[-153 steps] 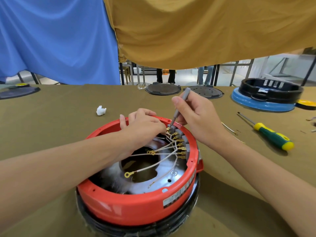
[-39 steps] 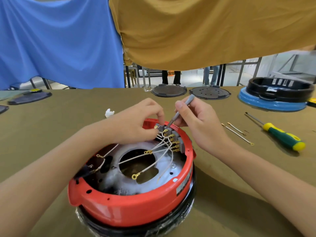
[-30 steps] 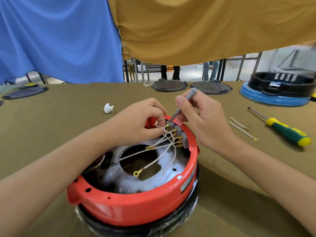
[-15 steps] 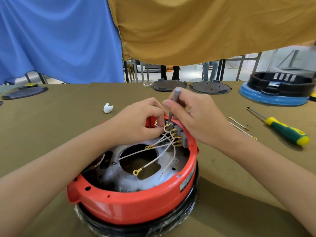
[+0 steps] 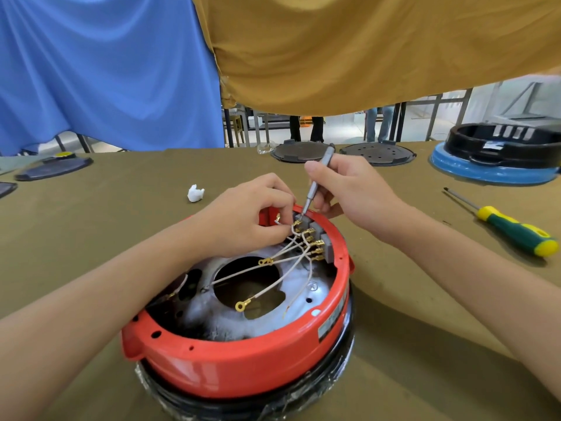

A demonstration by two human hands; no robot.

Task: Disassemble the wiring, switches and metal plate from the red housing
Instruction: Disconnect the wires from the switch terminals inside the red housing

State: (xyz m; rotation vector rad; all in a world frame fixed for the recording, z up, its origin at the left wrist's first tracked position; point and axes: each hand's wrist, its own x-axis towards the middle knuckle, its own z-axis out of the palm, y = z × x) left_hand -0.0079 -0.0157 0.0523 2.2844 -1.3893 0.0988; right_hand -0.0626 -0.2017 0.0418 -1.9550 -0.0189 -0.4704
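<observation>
The round red housing sits upside down on a black base at the table's near middle. Inside lies a grey metal plate with a large centre hole. White wires with brass terminals fan out from grey switch blocks on the far inner wall. My left hand pinches the wires beside the top terminal. My right hand grips a thin grey screwdriver, its tip set on the top switch block.
A green and yellow screwdriver lies at right. A white scrap lies left of my hands. Dark round plates and a blue and black housing stand along the far edge. Blue and ochre cloths hang behind.
The thin screwdriver tilted upright and back, its tip staying at the top switch block. My left hand kept pinching the wires. The housing had been turned earlier.
</observation>
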